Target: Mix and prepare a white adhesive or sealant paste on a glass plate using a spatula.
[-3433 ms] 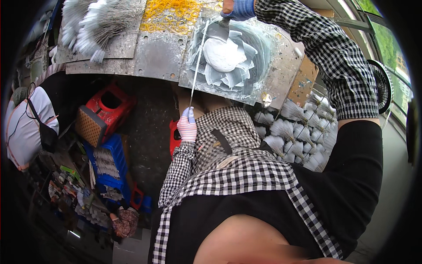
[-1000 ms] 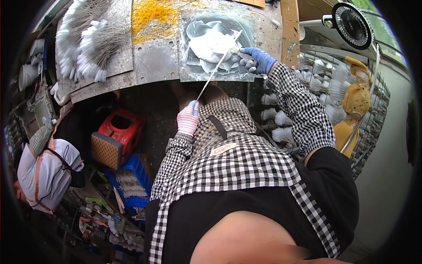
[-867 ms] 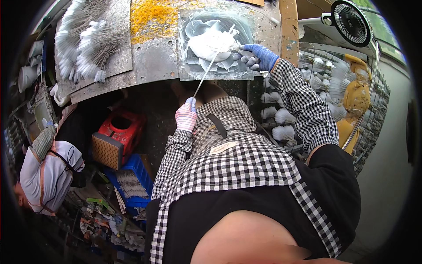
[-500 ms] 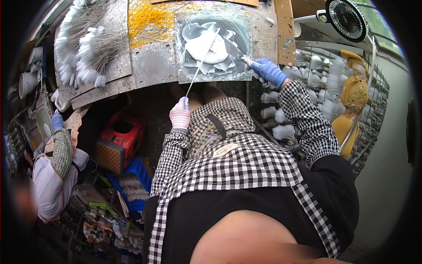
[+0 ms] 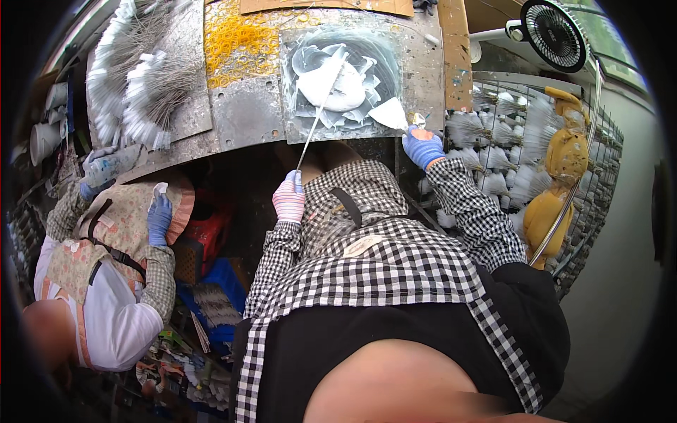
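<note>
My left hand (image 5: 289, 199), in a striped glove with bluish fingertips, is closed around the lower end of a thin rod (image 5: 308, 141). The rod slants up over the table edge, and its far end lies in a mound of white paste (image 5: 345, 90). The mound sits on a smeared square plate (image 5: 299, 130). In my right hand (image 5: 425, 148), gloved in blue, is a putty knife (image 5: 389, 115). Its wide blade looks coated white and points left at the plate's right side, near the paste.
White bristle brushes with wire stems (image 5: 151, 88) and orange-yellow rings (image 5: 240, 42) lie on the table's left. A fan (image 5: 555, 35) and a wire rack of white brushes (image 5: 504, 130) stand right. A co-worker (image 5: 113, 282) sits left, near a blue crate (image 5: 229, 278).
My right hand has moved down and slightly left, turning the putty knife so its white blade shows. My left hand has dropped slightly with the rod. The co-worker has leaned nearer the table.
</note>
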Tool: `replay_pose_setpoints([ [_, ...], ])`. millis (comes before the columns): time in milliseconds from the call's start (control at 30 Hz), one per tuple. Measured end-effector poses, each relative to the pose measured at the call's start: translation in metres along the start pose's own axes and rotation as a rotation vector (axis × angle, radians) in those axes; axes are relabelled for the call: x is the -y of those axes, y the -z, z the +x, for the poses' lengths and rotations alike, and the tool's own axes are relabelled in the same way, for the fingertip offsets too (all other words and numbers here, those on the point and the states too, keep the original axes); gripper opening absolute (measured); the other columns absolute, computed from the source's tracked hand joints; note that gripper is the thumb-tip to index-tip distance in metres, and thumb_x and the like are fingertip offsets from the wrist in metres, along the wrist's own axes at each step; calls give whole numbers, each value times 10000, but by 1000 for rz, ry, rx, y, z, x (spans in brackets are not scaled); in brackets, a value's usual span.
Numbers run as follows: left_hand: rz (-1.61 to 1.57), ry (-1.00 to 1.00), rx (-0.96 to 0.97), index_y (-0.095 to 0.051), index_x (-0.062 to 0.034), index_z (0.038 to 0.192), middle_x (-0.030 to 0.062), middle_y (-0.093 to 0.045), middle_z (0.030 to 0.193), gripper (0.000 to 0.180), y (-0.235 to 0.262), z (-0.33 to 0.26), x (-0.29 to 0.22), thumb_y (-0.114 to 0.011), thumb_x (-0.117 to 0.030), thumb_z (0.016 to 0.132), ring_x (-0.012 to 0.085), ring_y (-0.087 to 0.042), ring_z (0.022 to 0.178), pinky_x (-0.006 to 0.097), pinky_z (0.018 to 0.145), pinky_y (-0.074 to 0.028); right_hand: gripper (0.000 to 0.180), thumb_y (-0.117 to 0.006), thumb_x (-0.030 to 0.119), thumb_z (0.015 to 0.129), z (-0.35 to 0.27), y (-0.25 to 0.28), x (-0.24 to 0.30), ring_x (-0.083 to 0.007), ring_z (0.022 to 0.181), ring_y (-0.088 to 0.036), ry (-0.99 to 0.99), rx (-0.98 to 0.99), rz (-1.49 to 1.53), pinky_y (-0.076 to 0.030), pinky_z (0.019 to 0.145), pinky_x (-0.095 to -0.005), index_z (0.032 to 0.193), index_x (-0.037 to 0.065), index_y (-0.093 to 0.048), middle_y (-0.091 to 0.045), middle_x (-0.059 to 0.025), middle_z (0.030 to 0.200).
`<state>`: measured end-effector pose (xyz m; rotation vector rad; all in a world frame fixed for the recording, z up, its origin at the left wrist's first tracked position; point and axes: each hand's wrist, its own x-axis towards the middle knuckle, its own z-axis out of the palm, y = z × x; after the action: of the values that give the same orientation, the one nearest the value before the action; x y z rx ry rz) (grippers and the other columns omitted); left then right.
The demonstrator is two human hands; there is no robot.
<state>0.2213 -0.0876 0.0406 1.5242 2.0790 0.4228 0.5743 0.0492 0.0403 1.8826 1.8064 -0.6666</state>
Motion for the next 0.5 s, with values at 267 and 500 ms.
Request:
replay_pose_setpoints([
  [267,-129,99,-79,-681,-74,1037,185,-681,826,206,-11,-22,6,-566,-232,971,378,-650,726,437,646,-522,251,-509,213,862,104,123,18,-348,886,-694,396,24,-369,-549,751,-452,923,69,-705,-703,-198,915],
  [500,-198,237,-73,-667,-79,1080,192,-683,877,235,-16,-42,-7,-528,-247,993,375,-661,790,429,699,-519,140,-566,160,811,203,216,83,-301,714,-697,898,-234,-871,-547,614,-432,777,93,-683,-695,-113,743],
])
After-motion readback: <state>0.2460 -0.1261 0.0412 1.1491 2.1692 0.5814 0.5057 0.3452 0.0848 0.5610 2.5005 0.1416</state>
